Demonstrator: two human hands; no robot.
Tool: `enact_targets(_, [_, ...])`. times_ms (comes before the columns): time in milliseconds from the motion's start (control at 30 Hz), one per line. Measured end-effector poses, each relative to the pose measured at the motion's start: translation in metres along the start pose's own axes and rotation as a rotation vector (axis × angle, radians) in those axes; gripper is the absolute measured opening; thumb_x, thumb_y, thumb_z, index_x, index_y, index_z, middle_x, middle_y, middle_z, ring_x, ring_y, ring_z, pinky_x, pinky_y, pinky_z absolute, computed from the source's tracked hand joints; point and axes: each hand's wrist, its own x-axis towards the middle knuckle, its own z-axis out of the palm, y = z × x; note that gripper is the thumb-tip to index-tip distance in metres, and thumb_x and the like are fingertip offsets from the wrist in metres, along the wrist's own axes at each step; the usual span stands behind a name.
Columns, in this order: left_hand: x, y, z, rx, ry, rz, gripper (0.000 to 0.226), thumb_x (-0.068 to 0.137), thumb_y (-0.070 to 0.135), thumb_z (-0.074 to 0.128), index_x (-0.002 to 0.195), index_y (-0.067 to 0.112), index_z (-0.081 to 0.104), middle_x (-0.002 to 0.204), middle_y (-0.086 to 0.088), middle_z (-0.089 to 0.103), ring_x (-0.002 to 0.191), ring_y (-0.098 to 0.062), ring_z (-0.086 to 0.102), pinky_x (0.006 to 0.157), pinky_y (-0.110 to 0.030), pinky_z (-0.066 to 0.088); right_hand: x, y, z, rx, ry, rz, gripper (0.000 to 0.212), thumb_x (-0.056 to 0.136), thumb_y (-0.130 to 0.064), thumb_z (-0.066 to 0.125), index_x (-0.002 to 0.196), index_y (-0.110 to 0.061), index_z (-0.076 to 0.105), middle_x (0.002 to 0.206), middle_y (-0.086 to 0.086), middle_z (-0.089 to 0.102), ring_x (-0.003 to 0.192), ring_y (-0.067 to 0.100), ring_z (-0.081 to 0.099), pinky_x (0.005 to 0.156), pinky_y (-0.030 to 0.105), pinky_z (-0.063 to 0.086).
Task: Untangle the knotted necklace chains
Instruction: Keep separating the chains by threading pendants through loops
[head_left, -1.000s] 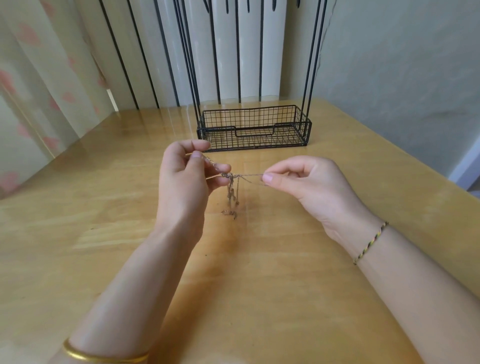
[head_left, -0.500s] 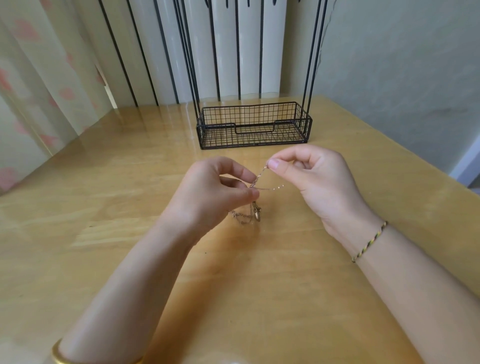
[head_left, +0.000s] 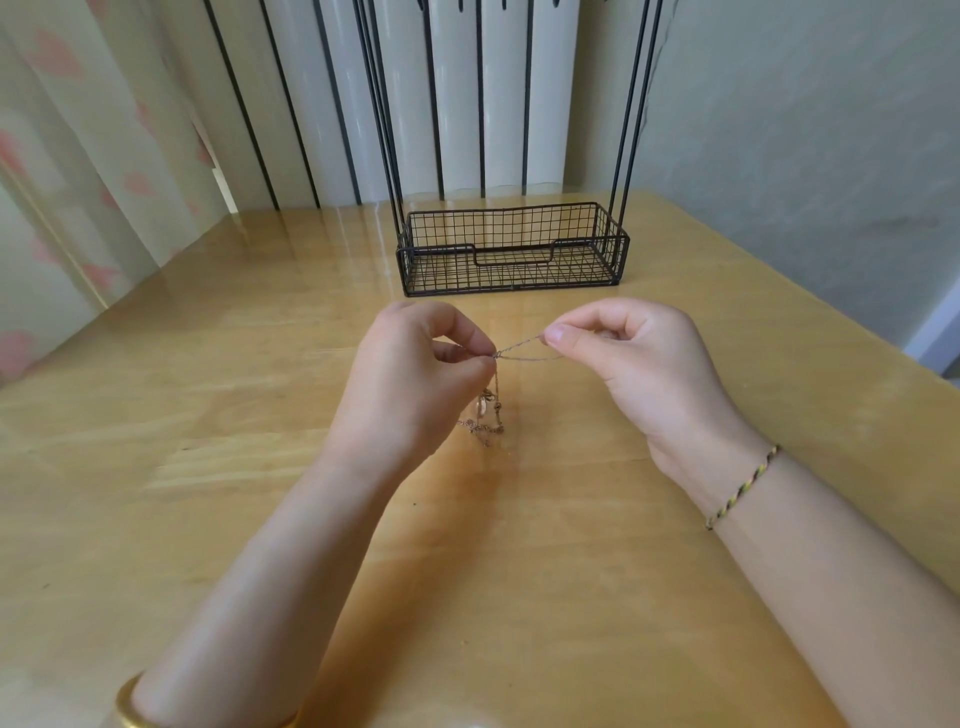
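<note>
Metal necklace chains (head_left: 522, 349) stretch almost level between two pinches: the left hand (head_left: 410, 384) nips the knotted end between thumb and forefinger, and the right hand (head_left: 639, 364) pinches the strands' other end. Below the left pinch the tangle (head_left: 488, 421) hangs toward the wooden table (head_left: 208, 441), leaving the left hand nearer the knot. A black wire basket (head_left: 511, 249) stands well behind.

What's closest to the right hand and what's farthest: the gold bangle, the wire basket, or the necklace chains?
From the right hand:
1. necklace chains: pinched in its fingertips, stretched across to the left hand.
2. wire basket: on the table, beyond both hands.
3. gold bangle: on the left arm, at the bottom left of the head view.
</note>
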Motion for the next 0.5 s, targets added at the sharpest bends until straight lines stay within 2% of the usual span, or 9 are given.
enact_targets(67, [-0.001, 0.002, 0.0, 0.0, -0.005, 0.007, 0.005, 0.082, 0.001, 0.067, 0.08, 0.005, 0.067, 0.09, -0.007, 0.061, 0.043, 0.008, 0.049, 0.039, -0.006, 0.03, 0.0, 0.001, 0.0, -0.031, -0.019, 0.04, 0.007, 0.083, -0.016, 0.069, 0.082, -0.022, 0.072, 0.088, -0.007, 0.068, 0.076, -0.001, 0.056, 0.063, 0.002, 0.041])
enact_targets(100, [-0.002, 0.003, 0.0, 0.001, -0.008, 0.011, 0.005, 0.082, 0.001, 0.067, 0.08, 0.006, 0.068, 0.088, -0.005, 0.06, 0.042, 0.008, 0.049, 0.038, -0.006, 0.03, 0.001, 0.003, 0.0, -0.063, -0.017, 0.049, 0.01, 0.084, -0.017, 0.068, 0.087, -0.025, 0.071, 0.097, -0.006, 0.065, 0.082, 0.0, 0.055, 0.067, 0.003, 0.041])
enact_targets(167, [-0.002, 0.003, 0.0, 0.012, -0.015, 0.022, 0.006, 0.081, 0.004, 0.068, 0.078, 0.009, 0.068, 0.084, -0.003, 0.061, 0.044, 0.007, 0.048, 0.04, -0.005, 0.029, 0.002, 0.006, -0.001, -0.194, 0.03, 0.026, 0.017, 0.083, -0.02, 0.067, 0.094, -0.034, 0.068, 0.108, -0.008, 0.057, 0.091, 0.006, 0.052, 0.081, 0.016, 0.044])
enact_targets(233, [-0.002, 0.002, 0.0, 0.023, -0.022, 0.03, 0.007, 0.081, 0.006, 0.069, 0.077, 0.012, 0.068, 0.08, -0.001, 0.062, 0.046, 0.006, 0.048, 0.042, -0.005, 0.03, 0.001, 0.003, 0.0, -0.335, 0.088, -0.041, 0.018, 0.081, -0.023, 0.066, 0.085, -0.041, 0.065, 0.101, -0.018, 0.053, 0.103, 0.015, 0.051, 0.093, 0.036, 0.044])
enact_targets(267, [-0.003, 0.002, 0.0, 0.023, -0.026, 0.033, 0.007, 0.081, 0.007, 0.069, 0.077, 0.013, 0.068, 0.078, -0.001, 0.063, 0.048, 0.005, 0.048, 0.044, -0.006, 0.031, -0.001, 0.0, 0.001, -0.364, 0.101, -0.075, 0.019, 0.08, -0.024, 0.066, 0.078, -0.042, 0.064, 0.095, -0.02, 0.053, 0.107, 0.018, 0.05, 0.095, 0.04, 0.042])
enact_targets(367, [-0.003, 0.004, 0.0, 0.01, -0.026, 0.036, 0.009, 0.081, 0.006, 0.069, 0.076, 0.012, 0.068, 0.068, 0.003, 0.064, 0.049, 0.005, 0.05, 0.044, -0.006, 0.032, -0.004, -0.006, 0.004, -0.332, 0.053, -0.129, 0.018, 0.078, -0.021, 0.068, 0.07, -0.037, 0.066, 0.088, -0.019, 0.057, 0.106, 0.017, 0.051, 0.09, 0.033, 0.043])
enact_targets(500, [-0.003, 0.003, 0.0, -0.011, -0.018, 0.036, 0.009, 0.082, 0.007, 0.07, 0.076, 0.014, 0.068, 0.068, 0.001, 0.069, 0.059, -0.005, 0.06, 0.051, -0.009, 0.041, -0.008, -0.01, 0.008, -0.252, -0.047, -0.146, 0.017, 0.077, -0.015, 0.071, 0.07, -0.03, 0.07, 0.081, -0.013, 0.061, 0.092, 0.01, 0.056, 0.081, 0.022, 0.044])
